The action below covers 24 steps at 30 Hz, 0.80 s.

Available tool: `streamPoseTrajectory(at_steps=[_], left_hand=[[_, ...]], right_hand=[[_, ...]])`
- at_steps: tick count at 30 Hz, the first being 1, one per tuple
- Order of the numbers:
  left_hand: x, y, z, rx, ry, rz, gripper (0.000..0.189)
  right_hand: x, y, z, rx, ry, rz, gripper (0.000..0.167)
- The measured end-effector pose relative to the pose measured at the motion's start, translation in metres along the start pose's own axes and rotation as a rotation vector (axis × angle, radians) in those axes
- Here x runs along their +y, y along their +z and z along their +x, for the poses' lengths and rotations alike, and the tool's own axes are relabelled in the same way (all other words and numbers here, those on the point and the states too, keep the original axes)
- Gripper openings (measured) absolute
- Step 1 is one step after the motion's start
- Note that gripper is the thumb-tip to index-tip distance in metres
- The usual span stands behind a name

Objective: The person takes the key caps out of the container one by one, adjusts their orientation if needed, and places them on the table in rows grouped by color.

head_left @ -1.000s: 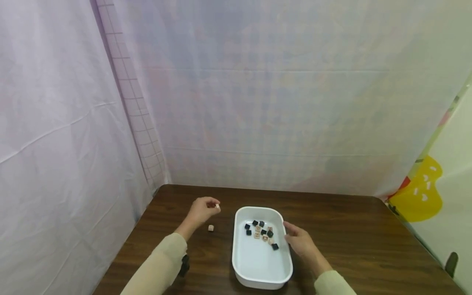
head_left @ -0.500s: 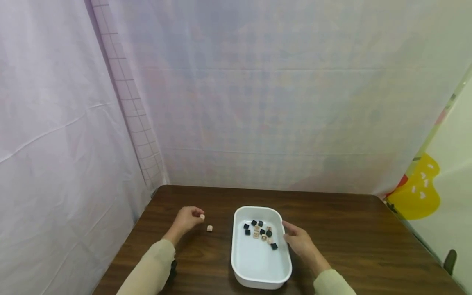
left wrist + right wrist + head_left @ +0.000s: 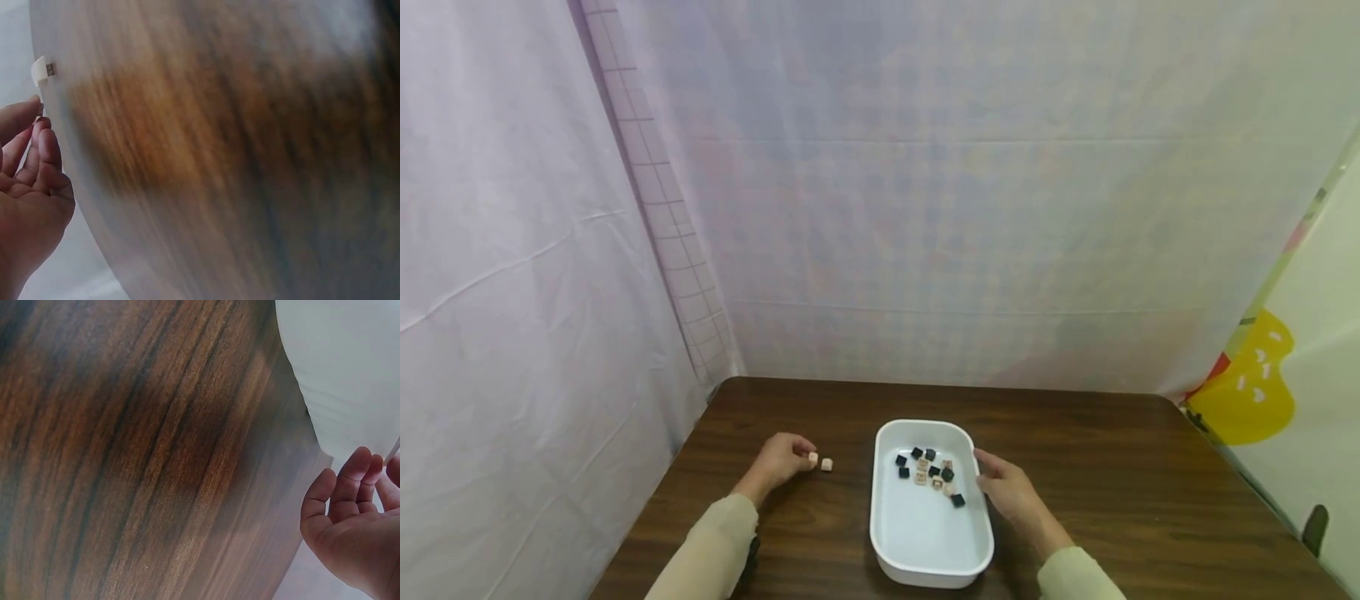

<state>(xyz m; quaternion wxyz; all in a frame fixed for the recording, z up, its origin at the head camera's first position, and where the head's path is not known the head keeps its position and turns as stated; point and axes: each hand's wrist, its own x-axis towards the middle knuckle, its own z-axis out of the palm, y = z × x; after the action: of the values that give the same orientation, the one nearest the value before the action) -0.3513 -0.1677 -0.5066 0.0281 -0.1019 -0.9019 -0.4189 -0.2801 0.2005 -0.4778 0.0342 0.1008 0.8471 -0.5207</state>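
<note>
My left hand pinches a small cream cube between thumb and fingertips, low over the brown table. Just right of it sits a second cream cube. The left wrist view shows this second cube with a dark marking on one face, ahead of the left fingertips. My right hand holds the right rim of a white tray; in the right wrist view its fingers curl against the outer wall. Inside the tray lie several black cubes and several cream cubes with reddish markings.
The dark wood table reaches back to a pale hanging curtain. Another white curtain hangs along the left side. A yellow shape shows on the cloth at the right.
My left hand has moved left and then down to the table with the pinched cube, bringing it beside the other cream cube. The right hand and tray stay in place.
</note>
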Motion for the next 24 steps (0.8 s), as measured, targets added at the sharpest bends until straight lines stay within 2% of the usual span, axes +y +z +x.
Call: streamPoseTrajectory(at_steps=[8, 24], left_hand=[[0.0008, 0.0012, -0.0032, -0.025, -0.005, 0.056, 0.014], [-0.0019, 0.0049, -0.0001, -0.06, 0.004, -0.001, 0.021]], right_hand=[[-0.0009, -0.0009, -0.0002, 0.005, 0.026, -0.014, 0.05], [-0.0001, -0.0005, 0.0006, 0.022, 0.019, -0.025, 0.05]])
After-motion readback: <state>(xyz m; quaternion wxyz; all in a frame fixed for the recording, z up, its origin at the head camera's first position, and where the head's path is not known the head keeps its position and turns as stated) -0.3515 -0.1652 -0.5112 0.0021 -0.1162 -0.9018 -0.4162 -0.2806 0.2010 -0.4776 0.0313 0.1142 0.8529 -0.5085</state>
